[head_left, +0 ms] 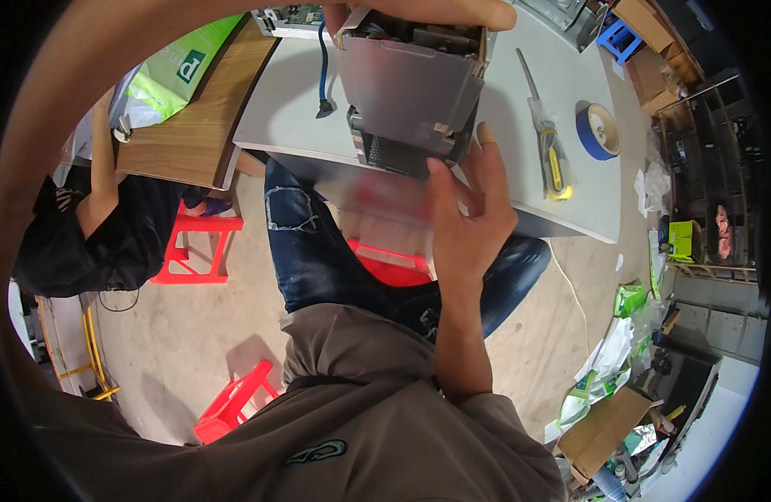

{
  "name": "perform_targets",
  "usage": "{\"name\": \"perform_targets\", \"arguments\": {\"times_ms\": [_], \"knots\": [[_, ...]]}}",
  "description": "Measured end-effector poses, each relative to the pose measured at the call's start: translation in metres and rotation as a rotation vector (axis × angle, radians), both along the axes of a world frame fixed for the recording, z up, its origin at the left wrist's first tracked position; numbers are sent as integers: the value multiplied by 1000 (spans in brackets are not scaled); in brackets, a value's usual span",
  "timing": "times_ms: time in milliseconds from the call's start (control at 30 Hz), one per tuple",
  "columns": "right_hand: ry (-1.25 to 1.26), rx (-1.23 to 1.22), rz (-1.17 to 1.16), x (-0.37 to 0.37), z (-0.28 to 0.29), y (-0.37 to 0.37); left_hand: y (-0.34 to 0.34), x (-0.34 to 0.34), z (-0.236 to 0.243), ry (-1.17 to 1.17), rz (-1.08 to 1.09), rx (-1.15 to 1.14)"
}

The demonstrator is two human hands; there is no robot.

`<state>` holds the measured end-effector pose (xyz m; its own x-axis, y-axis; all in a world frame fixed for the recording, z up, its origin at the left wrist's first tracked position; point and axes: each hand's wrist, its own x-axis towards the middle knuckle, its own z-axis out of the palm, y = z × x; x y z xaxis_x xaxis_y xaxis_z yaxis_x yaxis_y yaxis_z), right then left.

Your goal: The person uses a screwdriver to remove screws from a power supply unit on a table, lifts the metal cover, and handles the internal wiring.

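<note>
A grey metal casing with electronic parts showing in its open top stands tilted at the near edge of the white table. My left hand grips its upper end, with a finger stretched across the top; part of this hand is cut off by the picture's edge. At the casing's lower right corner is my right hand, fingers apart, the thumb tip at the bottom edge. Whether that thumb presses on the metal I cannot tell. A blue cable with a dark plug lies left of the casing.
To the right lie a screwdriver with a yellow and black handle and a blue-sided tape roll. Another person sits left at a wooden table bearing a green-white bag. Red stools and a cardboard box stand around.
</note>
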<state>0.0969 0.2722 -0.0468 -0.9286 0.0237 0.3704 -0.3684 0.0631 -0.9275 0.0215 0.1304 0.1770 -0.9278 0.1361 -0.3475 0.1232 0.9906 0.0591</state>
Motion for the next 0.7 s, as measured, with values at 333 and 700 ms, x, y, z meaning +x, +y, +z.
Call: {"name": "perform_targets", "arguments": {"times_ms": [333, 700], "knots": [[-19, -31, -9, 1, -3, 0, -7, 1, -14, -85, 51, 156], [-22, -73, 28, 0, -8, -1, -7, 2, -26, -67, -10, 147]]}}
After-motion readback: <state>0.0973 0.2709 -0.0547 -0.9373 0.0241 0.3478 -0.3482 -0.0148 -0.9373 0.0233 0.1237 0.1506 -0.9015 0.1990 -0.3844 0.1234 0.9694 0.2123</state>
